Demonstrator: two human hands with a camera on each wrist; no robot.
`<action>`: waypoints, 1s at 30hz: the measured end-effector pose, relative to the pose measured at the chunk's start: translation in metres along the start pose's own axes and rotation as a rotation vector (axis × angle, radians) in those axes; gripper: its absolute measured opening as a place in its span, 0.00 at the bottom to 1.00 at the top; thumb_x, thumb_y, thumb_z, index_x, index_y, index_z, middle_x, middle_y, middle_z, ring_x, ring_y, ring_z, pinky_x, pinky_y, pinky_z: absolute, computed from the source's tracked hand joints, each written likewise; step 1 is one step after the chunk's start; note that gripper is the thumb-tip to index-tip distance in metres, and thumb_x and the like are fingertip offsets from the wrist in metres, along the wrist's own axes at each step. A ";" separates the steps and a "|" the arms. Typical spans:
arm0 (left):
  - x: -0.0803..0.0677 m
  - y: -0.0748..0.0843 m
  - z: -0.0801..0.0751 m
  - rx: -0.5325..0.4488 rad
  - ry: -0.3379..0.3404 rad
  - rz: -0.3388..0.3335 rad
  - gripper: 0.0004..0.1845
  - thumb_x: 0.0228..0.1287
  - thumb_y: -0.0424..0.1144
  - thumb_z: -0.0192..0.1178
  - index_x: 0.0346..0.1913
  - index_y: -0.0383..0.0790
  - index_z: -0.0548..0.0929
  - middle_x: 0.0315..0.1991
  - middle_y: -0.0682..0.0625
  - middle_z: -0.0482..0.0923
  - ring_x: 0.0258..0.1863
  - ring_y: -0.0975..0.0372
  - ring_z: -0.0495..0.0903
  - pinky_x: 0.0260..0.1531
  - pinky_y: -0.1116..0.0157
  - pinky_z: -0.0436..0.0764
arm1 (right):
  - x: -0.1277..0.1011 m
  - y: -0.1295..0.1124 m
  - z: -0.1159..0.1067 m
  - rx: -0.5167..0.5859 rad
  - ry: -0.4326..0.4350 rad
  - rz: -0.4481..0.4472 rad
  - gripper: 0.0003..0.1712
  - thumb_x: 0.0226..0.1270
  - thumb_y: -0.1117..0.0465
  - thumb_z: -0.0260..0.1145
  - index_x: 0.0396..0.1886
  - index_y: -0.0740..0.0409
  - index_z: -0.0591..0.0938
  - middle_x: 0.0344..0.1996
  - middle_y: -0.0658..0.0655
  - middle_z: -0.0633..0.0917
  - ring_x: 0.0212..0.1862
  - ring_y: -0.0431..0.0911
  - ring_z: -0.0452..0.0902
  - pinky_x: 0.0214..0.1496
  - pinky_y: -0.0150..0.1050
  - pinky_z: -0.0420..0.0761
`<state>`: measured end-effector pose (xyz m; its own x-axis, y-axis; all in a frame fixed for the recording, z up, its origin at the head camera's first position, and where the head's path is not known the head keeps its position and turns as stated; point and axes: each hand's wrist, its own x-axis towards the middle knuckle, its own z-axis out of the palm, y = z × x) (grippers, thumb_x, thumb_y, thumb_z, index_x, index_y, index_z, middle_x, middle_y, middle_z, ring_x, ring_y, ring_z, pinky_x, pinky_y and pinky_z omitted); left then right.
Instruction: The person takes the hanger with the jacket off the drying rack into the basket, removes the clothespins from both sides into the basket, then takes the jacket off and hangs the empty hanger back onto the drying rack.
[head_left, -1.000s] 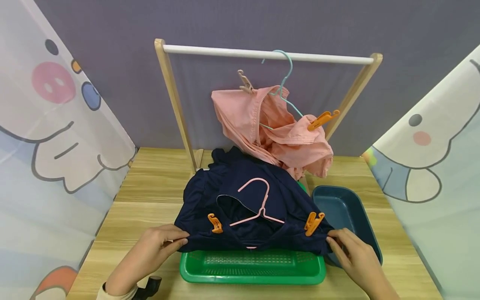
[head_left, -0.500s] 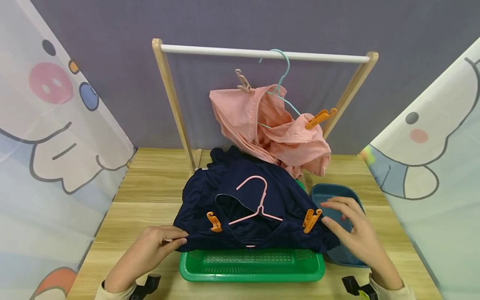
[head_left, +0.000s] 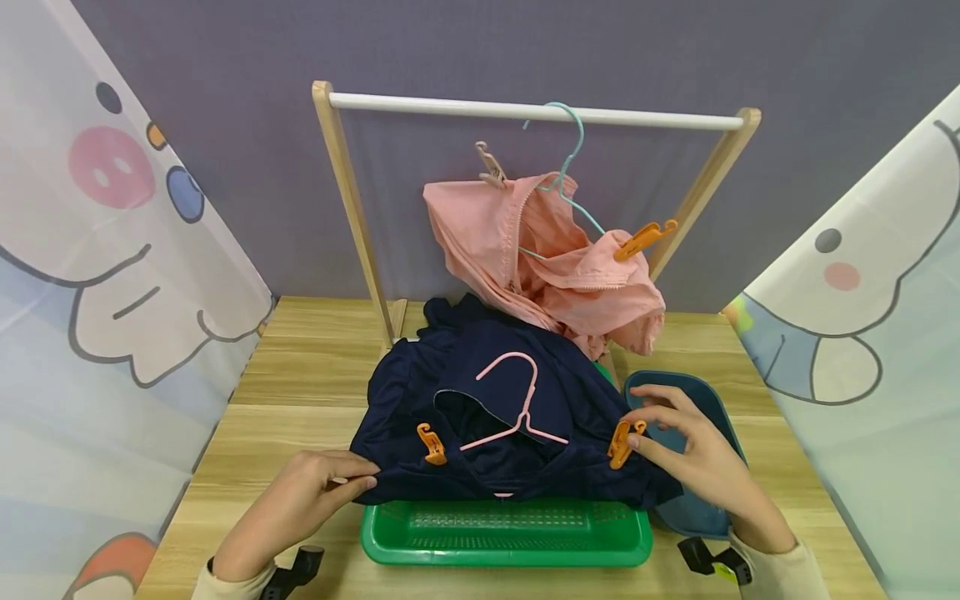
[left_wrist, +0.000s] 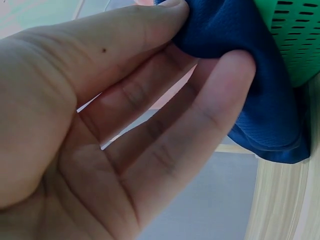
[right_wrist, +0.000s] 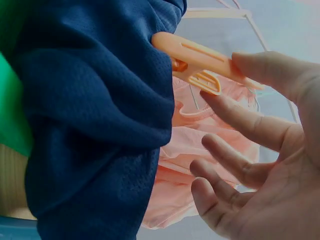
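A navy shirt [head_left: 405,392] lies over a green basket [head_left: 506,557], its neckline towards the front. At its left end my left hand [head_left: 303,504] pinches the cloth [left_wrist: 215,30] between thumb and fingers. A pink hanger [head_left: 522,421] stands up through the neck opening. Two orange clothespins grip the shirt, one on each side of the neck. On the right clothespin [right_wrist: 197,60], my right hand [head_left: 701,454] has its thumb on one handle and its index fingertip at the other; the remaining fingers are spread. The left clothespin [head_left: 431,444] stands untouched.
Behind the basket, a wooden rack with a white bar [head_left: 450,107] carries a pink jacket [head_left: 480,221] on a teal hanger [head_left: 572,154], with one beige and one orange clothespin on it. A dark blue tray [head_left: 693,508] stands at the right on the wooden table [head_left: 300,367].
My right hand has let go of the shirt's right end and moved up and left onto the right clothespin. My left hand keeps its pinch on the left end.
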<state>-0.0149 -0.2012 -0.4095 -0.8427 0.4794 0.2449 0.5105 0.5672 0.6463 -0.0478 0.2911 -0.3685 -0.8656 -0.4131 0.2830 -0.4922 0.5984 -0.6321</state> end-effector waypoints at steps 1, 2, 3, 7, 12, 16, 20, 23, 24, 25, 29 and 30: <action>0.000 0.000 0.000 -0.003 -0.001 -0.001 0.07 0.64 0.34 0.69 0.42 0.48 0.91 0.39 0.59 0.86 0.36 0.71 0.82 0.27 0.71 0.84 | 0.000 0.001 0.000 0.006 -0.003 -0.020 0.19 0.62 0.73 0.72 0.49 0.49 0.87 0.62 0.55 0.72 0.62 0.40 0.64 0.55 0.26 0.69; 0.000 0.000 0.000 -0.004 -0.003 -0.003 0.07 0.64 0.34 0.69 0.42 0.48 0.91 0.38 0.59 0.86 0.36 0.71 0.82 0.27 0.71 0.84 | 0.001 0.001 0.000 0.012 -0.006 -0.040 0.20 0.61 0.73 0.72 0.49 0.48 0.86 0.62 0.55 0.72 0.62 0.41 0.64 0.56 0.25 0.68; 0.000 0.000 0.000 -0.005 -0.004 -0.004 0.07 0.64 0.34 0.69 0.42 0.48 0.91 0.38 0.59 0.86 0.36 0.71 0.82 0.27 0.71 0.84 | 0.001 0.002 0.000 0.016 -0.010 -0.058 0.22 0.60 0.74 0.72 0.49 0.47 0.86 0.62 0.54 0.72 0.63 0.41 0.64 0.58 0.24 0.67; 0.001 0.000 -0.001 -0.007 -0.007 -0.012 0.07 0.64 0.34 0.69 0.42 0.48 0.91 0.38 0.60 0.86 0.36 0.71 0.82 0.28 0.71 0.84 | 0.003 0.003 0.001 0.022 0.009 -0.120 0.25 0.56 0.78 0.72 0.47 0.46 0.86 0.59 0.54 0.72 0.61 0.43 0.64 0.58 0.24 0.65; 0.001 0.000 0.000 -0.014 -0.004 -0.014 0.08 0.63 0.33 0.69 0.42 0.50 0.91 0.38 0.62 0.86 0.35 0.72 0.82 0.28 0.71 0.84 | 0.003 0.003 0.000 0.000 0.069 -0.123 0.26 0.53 0.80 0.73 0.44 0.48 0.86 0.53 0.56 0.72 0.56 0.42 0.65 0.56 0.24 0.66; 0.000 -0.001 0.001 -0.011 0.005 0.002 0.09 0.62 0.32 0.70 0.42 0.50 0.91 0.38 0.63 0.85 0.34 0.72 0.82 0.28 0.72 0.83 | 0.003 0.005 -0.007 -0.005 0.118 -0.111 0.26 0.52 0.82 0.73 0.46 0.51 0.86 0.52 0.55 0.73 0.55 0.42 0.65 0.55 0.26 0.66; 0.000 -0.001 0.003 -0.005 0.006 0.012 0.09 0.62 0.32 0.70 0.42 0.50 0.91 0.38 0.63 0.85 0.35 0.72 0.82 0.28 0.72 0.83 | 0.003 0.011 -0.019 -0.043 0.168 -0.148 0.25 0.49 0.82 0.74 0.46 0.58 0.86 0.50 0.60 0.75 0.54 0.41 0.65 0.54 0.27 0.66; 0.001 -0.001 0.003 -0.007 0.004 0.009 0.09 0.62 0.32 0.70 0.42 0.50 0.91 0.38 0.63 0.85 0.35 0.72 0.82 0.28 0.72 0.84 | 0.004 0.018 -0.029 -0.119 0.185 -0.164 0.25 0.47 0.80 0.76 0.47 0.64 0.85 0.50 0.64 0.76 0.54 0.42 0.65 0.55 0.25 0.64; 0.000 -0.001 0.003 -0.012 0.001 0.006 0.09 0.62 0.32 0.70 0.42 0.49 0.91 0.38 0.62 0.86 0.35 0.72 0.82 0.29 0.72 0.84 | 0.005 0.021 -0.032 -0.150 0.187 -0.165 0.25 0.47 0.79 0.76 0.48 0.65 0.84 0.50 0.65 0.76 0.55 0.44 0.66 0.56 0.25 0.64; 0.000 -0.001 0.003 -0.014 0.000 0.006 0.08 0.62 0.33 0.70 0.42 0.49 0.91 0.38 0.62 0.86 0.35 0.72 0.82 0.28 0.72 0.84 | 0.006 0.024 -0.034 -0.189 0.184 -0.160 0.25 0.47 0.77 0.77 0.49 0.66 0.84 0.51 0.65 0.76 0.55 0.46 0.67 0.56 0.25 0.63; 0.000 -0.002 0.001 -0.019 0.003 0.010 0.07 0.63 0.33 0.70 0.42 0.46 0.91 0.38 0.59 0.86 0.35 0.71 0.82 0.28 0.71 0.84 | 0.011 0.040 -0.040 -0.314 0.148 -0.094 0.26 0.50 0.72 0.79 0.51 0.66 0.83 0.51 0.64 0.77 0.53 0.56 0.70 0.52 0.36 0.68; 0.000 -0.002 0.001 -0.018 0.003 0.013 0.07 0.63 0.33 0.70 0.42 0.46 0.90 0.38 0.58 0.87 0.35 0.70 0.83 0.27 0.71 0.84 | 0.012 0.044 -0.040 -0.334 0.133 -0.067 0.25 0.51 0.71 0.79 0.51 0.66 0.83 0.51 0.64 0.78 0.52 0.57 0.71 0.48 0.39 0.70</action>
<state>-0.0156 -0.2021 -0.4113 -0.8367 0.4845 0.2555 0.5181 0.5488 0.6560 -0.0838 0.3403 -0.3639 -0.8239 -0.3790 0.4214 -0.5322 0.7731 -0.3451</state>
